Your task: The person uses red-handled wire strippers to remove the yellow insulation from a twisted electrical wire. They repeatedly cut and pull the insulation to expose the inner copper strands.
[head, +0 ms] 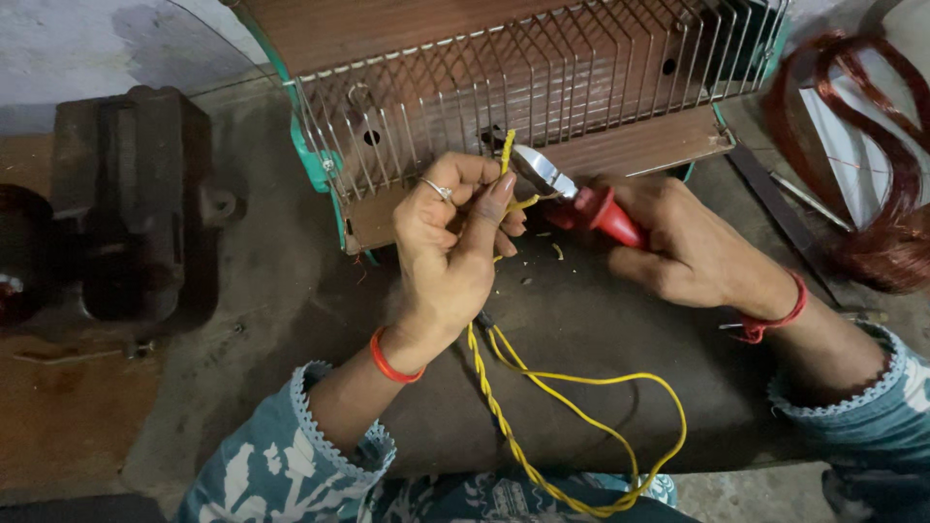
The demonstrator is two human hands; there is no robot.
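My left hand (455,242) pinches a yellow twisted wire (504,416) near its upper end, just in front of a room heater's wire grille (542,87). My right hand (693,247) grips red-handled cutting pliers (581,199). The pliers' steel jaws meet the wire tip right beside my left fingertips. Below my hands the wire splits into two strands that loop down over the bench towards my lap. A ring sits on one left finger, and red bands circle both wrists.
The heater has a teal frame (315,165) and stands on a dark, dusty bench (581,339). A heavy iron vise (136,203) stands at the left. Coils of copper winding wire (872,165) lie at the right, beside a flat metal bar (775,208).
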